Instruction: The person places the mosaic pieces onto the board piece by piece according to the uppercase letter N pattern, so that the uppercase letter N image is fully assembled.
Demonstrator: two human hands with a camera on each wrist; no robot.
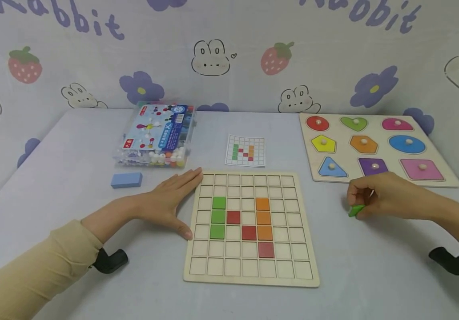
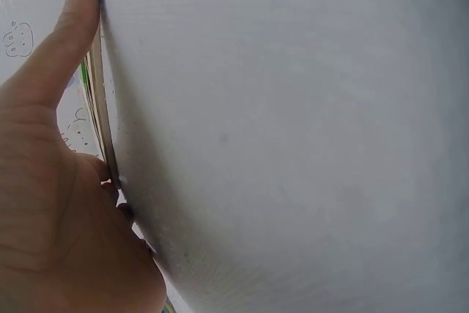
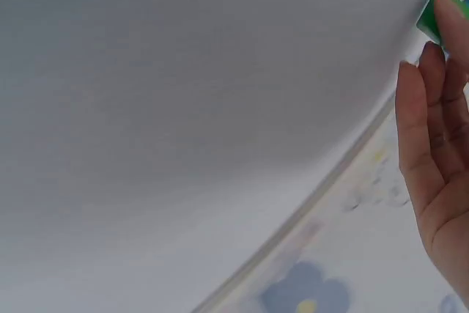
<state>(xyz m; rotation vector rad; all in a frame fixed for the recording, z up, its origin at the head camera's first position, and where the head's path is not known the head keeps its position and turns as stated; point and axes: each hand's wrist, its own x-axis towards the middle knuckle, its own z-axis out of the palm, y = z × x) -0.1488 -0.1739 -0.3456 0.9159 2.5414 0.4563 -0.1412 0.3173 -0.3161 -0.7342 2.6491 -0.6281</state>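
My left hand point(image 1: 168, 198) rests along the left edge of a wooden grid board point(image 1: 251, 273), thumb and fingers spread against its rim. In the grid sit green tiles point(image 1: 218, 217), red tiles point(image 1: 248, 232) and orange tiles point(image 1: 263, 218). To the right of the board, my right hand point(image 1: 385, 195) pinches a green tile point(image 1: 356, 210) between thumb and fingers, just above the table. The right wrist view also shows this green tile point(image 3: 432, 16) at the fingertips. Behind the board lies a small pattern card point(image 1: 245, 151) with a coloured grid.
A clear plastic box point(image 1: 155, 133) with beads and a printed lid stands at the back left. Before it lies a blue block point(image 1: 126, 180). At the back right is a wooden shape puzzle point(image 1: 377, 171) with knobbed pieces, close to my right hand. A patterned cloth point(image 1: 249, 26) hangs behind.
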